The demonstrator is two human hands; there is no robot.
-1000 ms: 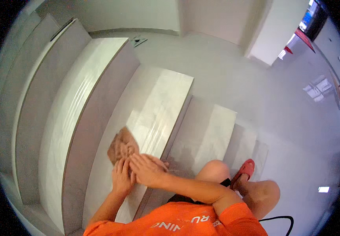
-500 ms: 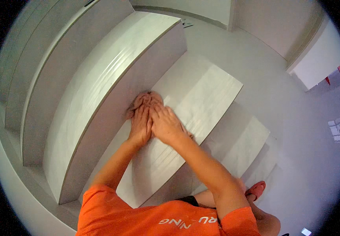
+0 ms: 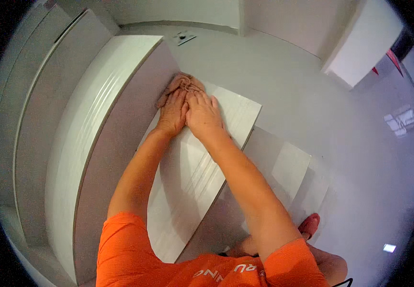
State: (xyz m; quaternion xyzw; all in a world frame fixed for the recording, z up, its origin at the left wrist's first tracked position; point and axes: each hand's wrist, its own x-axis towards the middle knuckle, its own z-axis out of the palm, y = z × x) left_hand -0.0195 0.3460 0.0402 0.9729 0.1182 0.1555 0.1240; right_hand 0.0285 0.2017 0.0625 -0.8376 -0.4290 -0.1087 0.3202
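Note:
A bunched brownish-pink cloth (image 3: 184,83) lies at the far end of a pale, marble-like stair tread (image 3: 187,172), against the riser on its left. My left hand (image 3: 172,116) has its fingers closed together on the near side of the cloth, close to the riser. Right beside it, my right hand (image 3: 203,113) bears down on the cloth's right part. Both arms reach forward, and the hands touch along their inner edges. The fingertips are partly sunk in the folds. Faint streaks and shadows of my arms run across the tread.
Higher steps (image 3: 92,119) rise on the left, with sharp front edges. Lower steps (image 3: 290,167) go down on the right to a grey floor (image 3: 355,138). A small square floor drain (image 3: 184,38) sits beyond the stairs. My foot in a red shoe (image 3: 309,225) is at lower right.
Both hands have slid the cloth forward along the tread to its far end, staying beside the riser. The view has shifted, too.

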